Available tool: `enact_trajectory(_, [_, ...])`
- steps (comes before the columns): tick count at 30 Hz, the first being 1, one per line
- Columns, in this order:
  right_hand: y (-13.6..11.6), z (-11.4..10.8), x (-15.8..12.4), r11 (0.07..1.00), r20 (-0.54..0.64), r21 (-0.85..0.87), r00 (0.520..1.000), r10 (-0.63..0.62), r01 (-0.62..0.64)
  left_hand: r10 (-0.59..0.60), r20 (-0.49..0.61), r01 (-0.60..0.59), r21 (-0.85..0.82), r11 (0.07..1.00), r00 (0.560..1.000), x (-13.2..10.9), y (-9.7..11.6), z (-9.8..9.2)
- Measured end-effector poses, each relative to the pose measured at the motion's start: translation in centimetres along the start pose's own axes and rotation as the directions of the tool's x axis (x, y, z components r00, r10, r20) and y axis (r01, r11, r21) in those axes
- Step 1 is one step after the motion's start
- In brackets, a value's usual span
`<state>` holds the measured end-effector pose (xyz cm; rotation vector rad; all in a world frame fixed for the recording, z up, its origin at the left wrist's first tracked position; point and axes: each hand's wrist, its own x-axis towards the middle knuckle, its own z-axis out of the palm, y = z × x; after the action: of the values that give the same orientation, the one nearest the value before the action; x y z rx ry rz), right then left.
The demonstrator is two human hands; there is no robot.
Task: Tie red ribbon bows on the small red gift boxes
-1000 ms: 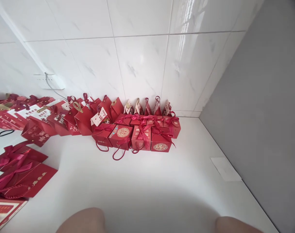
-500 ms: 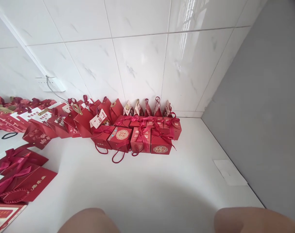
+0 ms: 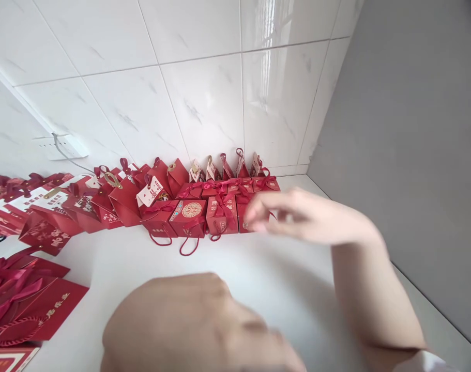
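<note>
My right hand reaches in from the right, fingers loosely curved and slightly apart, holding nothing that I can see. Its fingertips overlap the front-right red gift box in view; whether they touch it I cannot tell. My left hand is low and close to the camera, back of the hand up, smeared by motion, its fingers hard to make out. Beside that box stand a red box with gold lettering and a red box with a round gold emblem, with ribbon bows and cord handles.
Small triangular boxes line the tiled wall. Several red boxes with loop handles fill the left side. Larger red boxes with ribbons lie at the lower left. A grey panel bounds the white tabletop on the right.
Both hands have come up into view from the bottom edge, the right one further, as far as the front-right box. The view has shifted slightly; the boxes keep their arrangement.
</note>
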<state>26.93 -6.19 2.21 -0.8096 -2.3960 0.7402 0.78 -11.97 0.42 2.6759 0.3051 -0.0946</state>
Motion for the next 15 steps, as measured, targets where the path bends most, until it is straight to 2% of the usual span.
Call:
enact_trajectory(1, [1.5, 0.5, 1.3, 0.990, -0.146, -0.092, 0.985, 0.092, -0.106, -0.076, 0.038, 0.078, -0.029, 0.997, 0.996, 0.5, 0.0, -1.8])
enact_trajectory(2, [3.2, 1.1, 2.5, 0.960, -0.264, -0.183, 0.951, 0.162, -0.214, -0.165, 0.050, 0.168, -0.046, 0.985, 0.985, 0.9, 0.0, -3.3])
enact_trajectory(3, [4.9, 1.9, 3.6, 0.908, -0.332, -0.271, 0.917, 0.222, -0.318, -0.250, 0.024, 0.251, -0.054, 0.966, 0.968, 1.2, -0.1, -4.5])
enact_trajectory(4, [6.5, 2.6, 4.4, 0.845, -0.348, -0.358, 0.896, 0.274, -0.397, -0.339, -0.021, 0.337, -0.054, 0.940, 0.941, 1.4, -0.3, -5.3])
enact_trajectory(5, [7.9, 3.2, 5.1, 0.786, -0.316, -0.421, 0.885, 0.342, -0.453, -0.412, -0.076, 0.408, -0.055, 0.911, 0.908, 1.5, -0.7, -5.8])
enact_trajectory(7, [9.9, 4.1, 5.7, 0.763, -0.261, -0.421, 0.871, 0.415, -0.490, -0.520, -0.174, 0.520, -0.049, 0.853, 0.837, 1.4, -1.7, -5.8])
enact_trajectory(9, [10.7, 4.3, 5.6, 0.758, -0.207, -0.404, 0.858, 0.470, -0.513, -0.582, -0.225, 0.588, -0.049, 0.808, 0.781, 0.9, -2.7, -5.4])
enact_trajectory(12, [10.1, 3.8, 4.9, 0.732, -0.165, -0.398, 0.828, 0.536, -0.553, -0.632, -0.210, 0.627, -0.097, 0.773, 0.746, 0.2, -3.6, -5.4])
enact_trajectory(15, [7.9, 2.6, 3.7, 0.701, -0.159, -0.392, 0.794, 0.587, -0.597, -0.666, -0.159, 0.647, -0.158, 0.746, 0.729, -0.1, -4.1, -5.7])
